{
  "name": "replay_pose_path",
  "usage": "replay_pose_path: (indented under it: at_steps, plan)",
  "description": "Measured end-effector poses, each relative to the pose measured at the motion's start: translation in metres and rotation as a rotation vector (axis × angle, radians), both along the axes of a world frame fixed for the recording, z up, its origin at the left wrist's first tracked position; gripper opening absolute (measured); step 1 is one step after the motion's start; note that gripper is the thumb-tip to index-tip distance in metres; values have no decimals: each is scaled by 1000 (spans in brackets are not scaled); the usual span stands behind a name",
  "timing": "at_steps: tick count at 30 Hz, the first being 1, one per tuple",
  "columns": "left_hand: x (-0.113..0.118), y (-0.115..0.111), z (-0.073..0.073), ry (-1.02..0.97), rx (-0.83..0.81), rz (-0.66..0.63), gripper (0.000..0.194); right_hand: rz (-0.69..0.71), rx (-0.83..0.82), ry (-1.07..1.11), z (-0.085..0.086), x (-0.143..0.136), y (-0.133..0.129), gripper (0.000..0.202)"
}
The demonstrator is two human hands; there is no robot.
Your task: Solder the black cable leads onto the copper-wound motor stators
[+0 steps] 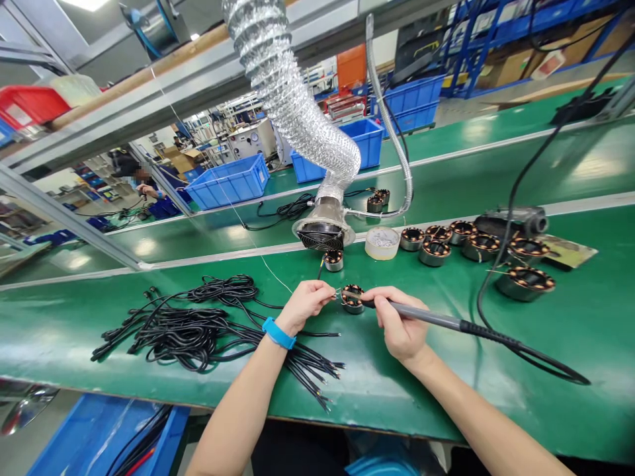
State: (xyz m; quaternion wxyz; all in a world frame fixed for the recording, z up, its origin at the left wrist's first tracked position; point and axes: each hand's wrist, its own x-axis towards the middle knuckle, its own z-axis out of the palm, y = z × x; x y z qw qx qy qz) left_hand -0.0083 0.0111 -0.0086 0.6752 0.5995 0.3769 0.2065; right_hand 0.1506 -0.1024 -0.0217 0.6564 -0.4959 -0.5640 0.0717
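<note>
My right hand [403, 325] is closed round the grey handle of a soldering iron [431, 316]. The iron's tip end reaches over a small motor stator [352, 305] with copper windings, which sits on the green bench in front of me. My left hand [310, 303], with a blue band on the wrist, pinches thin solder wire [270, 270] just left of that stator. The wire slants down from a spool [157, 28] at the upper left. Whether the iron's tip touches the stator's wires is too small to tell.
Black cables [193, 324] with stripped ends lie in a heap on the left. A fume extraction hood [325, 225] hangs just beyond my hands. More stators [435, 252] and a round white tub [381, 244] stand behind right. The iron's black cord loops at right. Another person sits far left.
</note>
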Motion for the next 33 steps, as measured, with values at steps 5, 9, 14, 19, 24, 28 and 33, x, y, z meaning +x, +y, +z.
replay_pose_path:
  at_steps: [5, 9, 14, 19, 24, 28, 33]
  plan:
    - [1, -2, 1, -14, 10, 15, 30, 9, -21, -14, 2, -2, 1, 23]
    - [1, -4, 2, -16, 33, 38, 31, 20, -24, -11, 2, -2, 1, 24]
    - [1, -4, 1, -19, 38, 35, 32, 14, -24, 14, 0, -2, 1, 23]
    - [1, -4, 0, -14, 34, 23, 33, -18, -6, 57, -2, -1, 0, 23]
    - [1, -3, 1, -19, 34, 23, 32, -24, 2, 36, 0, -2, 0, 23]
    - [0, -4, 0, -21, 40, 10, 30, -43, 6, 28, 1, -3, 0, 22]
    - [0, -4, -1, -26, 46, 9, 30, -27, 7, 10, 1, -4, 0, 22]
